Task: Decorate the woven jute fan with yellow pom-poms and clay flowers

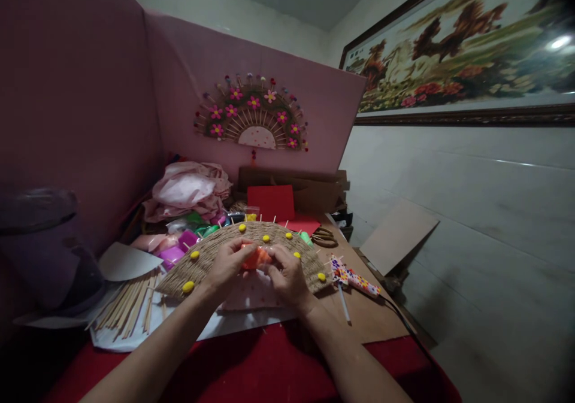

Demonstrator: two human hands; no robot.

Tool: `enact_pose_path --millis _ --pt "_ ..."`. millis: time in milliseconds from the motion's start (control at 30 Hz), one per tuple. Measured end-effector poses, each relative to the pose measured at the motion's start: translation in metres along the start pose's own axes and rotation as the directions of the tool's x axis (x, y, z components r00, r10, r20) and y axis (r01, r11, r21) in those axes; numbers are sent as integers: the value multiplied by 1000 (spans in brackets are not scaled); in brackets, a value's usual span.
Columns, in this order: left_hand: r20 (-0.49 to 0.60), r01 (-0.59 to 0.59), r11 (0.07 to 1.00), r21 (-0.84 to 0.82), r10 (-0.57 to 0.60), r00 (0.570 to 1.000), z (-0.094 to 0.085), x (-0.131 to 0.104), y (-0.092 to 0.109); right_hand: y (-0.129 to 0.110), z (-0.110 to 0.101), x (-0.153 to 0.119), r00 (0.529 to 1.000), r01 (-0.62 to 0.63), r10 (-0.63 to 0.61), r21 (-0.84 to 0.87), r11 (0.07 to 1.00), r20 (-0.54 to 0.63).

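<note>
Between my two hands is a small, shiny orange packet (256,258) that looks like soft clay in clear plastic. My left hand (230,266) pinches its left side, and my right hand (286,274) grips the right end with bent fingers. Below them lies a half-round fan shape (254,230) wrapped in brown twine, with thin stick ends poking past its outer edge. Several yellow round pieces (266,239) are spread over the twine. A pale spotted panel (251,292) at the fan's inner edge is partly covered by my hands.
Wooden sticks (128,304) lie at left. A flower-patterned glue gun (354,277) and scissors (324,236) rest on cardboard (381,322) at right. Behind are coloured packets, red card (270,202) and pink crumpled fabric (188,187). A finished flowered fan (254,112) hangs on the pink board.
</note>
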State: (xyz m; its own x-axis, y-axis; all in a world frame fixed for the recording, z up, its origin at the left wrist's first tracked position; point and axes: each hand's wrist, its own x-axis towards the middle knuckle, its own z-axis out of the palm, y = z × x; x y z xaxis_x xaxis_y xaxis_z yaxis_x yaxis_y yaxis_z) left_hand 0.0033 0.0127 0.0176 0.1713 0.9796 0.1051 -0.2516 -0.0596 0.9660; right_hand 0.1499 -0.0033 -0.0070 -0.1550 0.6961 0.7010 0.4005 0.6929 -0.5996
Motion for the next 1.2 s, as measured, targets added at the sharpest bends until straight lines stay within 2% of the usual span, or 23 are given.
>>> enact_pose_path --millis 133,267,567,767,900,1000,1067,1133,1200 --pt "-12 35 997 -74 -36 999 0 1 0 0 2 -1 999 -22 24 43 999 -49" --pt "-16 26 998 -53 -27 1000 -1 2 1 0 3 -2 999 -29 32 79 996 -44" --pt "-91 -16 999 28 18 996 4 3 -12 5 3 -4 998 -49 50 -34 998 35" --pt "-133 -7 995 -101 -6 991 10 -1 -7 -2 0 -3 995 -101 101 -17 995 2" --pt "-181 5 984 -176 -37 983 8 1 0 -7 -1 -1 989 -69 80 89 994 -122" --pt "-226 -3 977 -215 -47 973 1 5 3 -5 -3 1 969 -123 170 242 962 -181" --pt "-234 -6 973 -231 -49 971 -4 7 4 -4 -4 3 949 -211 284 394 895 -139" --pt "-233 -6 973 -229 -49 971 -7 8 5 -4 -5 5 919 -278 385 548 789 -88" --pt "-237 -7 975 -220 -46 970 -8 8 5 -4 -5 7 892 -281 446 678 680 -77"
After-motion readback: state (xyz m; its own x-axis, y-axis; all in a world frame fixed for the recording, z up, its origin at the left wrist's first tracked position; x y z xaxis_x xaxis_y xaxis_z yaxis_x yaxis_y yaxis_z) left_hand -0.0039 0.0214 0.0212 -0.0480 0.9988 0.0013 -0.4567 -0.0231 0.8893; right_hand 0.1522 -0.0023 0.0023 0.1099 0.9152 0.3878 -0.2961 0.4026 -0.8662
